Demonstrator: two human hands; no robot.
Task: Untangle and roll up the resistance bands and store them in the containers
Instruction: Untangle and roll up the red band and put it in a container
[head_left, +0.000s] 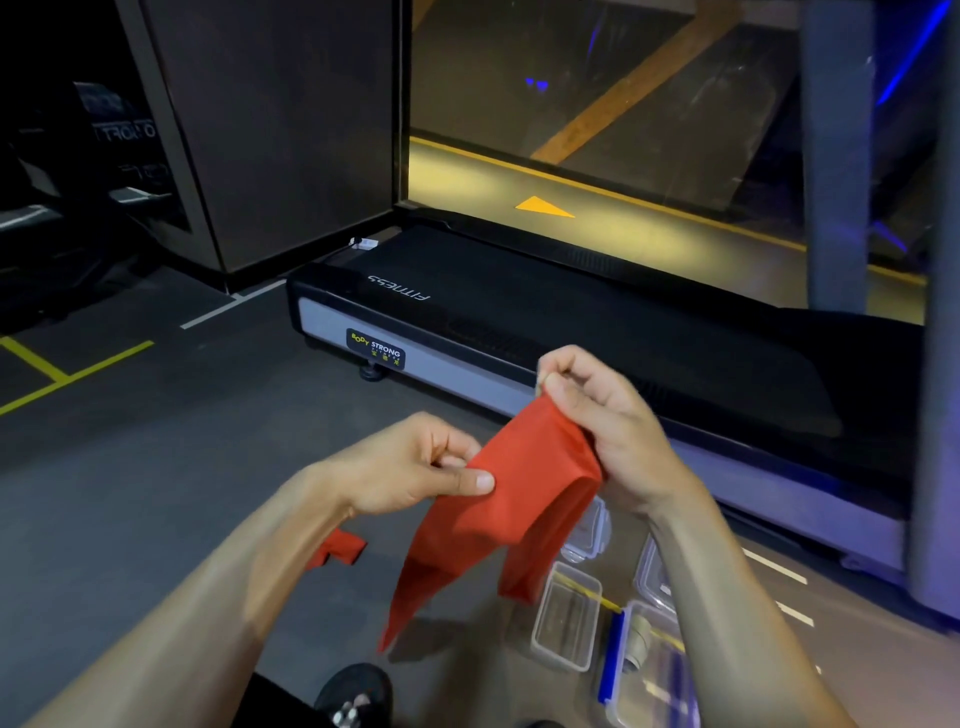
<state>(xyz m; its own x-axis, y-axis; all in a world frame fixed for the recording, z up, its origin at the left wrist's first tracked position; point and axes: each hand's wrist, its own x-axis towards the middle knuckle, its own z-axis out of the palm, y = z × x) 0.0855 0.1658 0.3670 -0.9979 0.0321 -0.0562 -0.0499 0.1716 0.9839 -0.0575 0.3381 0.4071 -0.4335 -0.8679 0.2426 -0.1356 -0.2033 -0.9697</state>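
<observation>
The red resistance band (524, 493) hangs in mid-air between two bare hands above a dark gym floor (156, 467), just in front of the treadmill (571, 322). The left hand (415, 467) pinches the band's near edge between thumb and curled fingers; the right hand (597, 410) grips its upper end, fingers folded round the fabric. The band's long axis runs from the raised right hand down and to the left, toward the person's shoe (358, 691); its wide, flat face is turned to the camera, and two loose tails point down at the floor.

By the look of it the job is at an early stage — this band is spread open but shows no roll yet. A second red piece (337, 551) lies on the floor behind the left forearm; whether it is another band or part of the same one cannot be told. Clear plastic containers (566, 618) stand on the floor beneath the right forearm, near the treadmill's side. One with a blue clip seems to hold a pale roll (639, 644) — possibly a band already stored; the nearest tub appears unfilled. Rolling and storing the red band seem yet to be done.
</observation>
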